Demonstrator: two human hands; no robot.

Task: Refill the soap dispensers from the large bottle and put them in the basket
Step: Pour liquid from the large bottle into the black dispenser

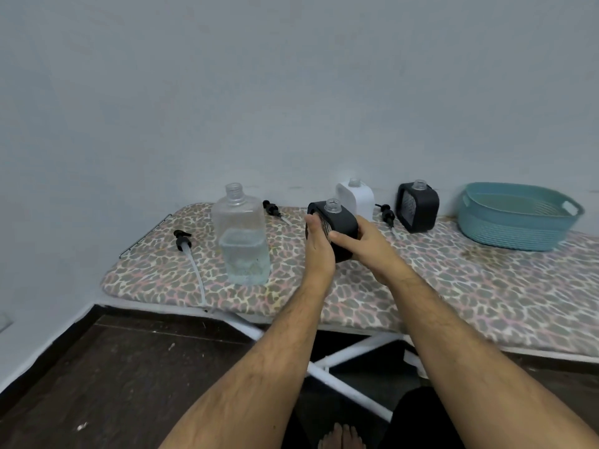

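Leopard-print ironing board (437, 280) against a pale wall: both hands, left hand (319, 246) and right hand (359, 243), clasp 1 black dispenser (337, 226), neck uncapped. Best keep it level and near the large bottle (241, 236) before pouring; the basket (515, 218) waits well right.

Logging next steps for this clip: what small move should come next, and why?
Probably set the black dispenser, held by both hands, left and right, down beside the large bottle. Its neck is open, and the uncapped bottle needs a free hand to pour.
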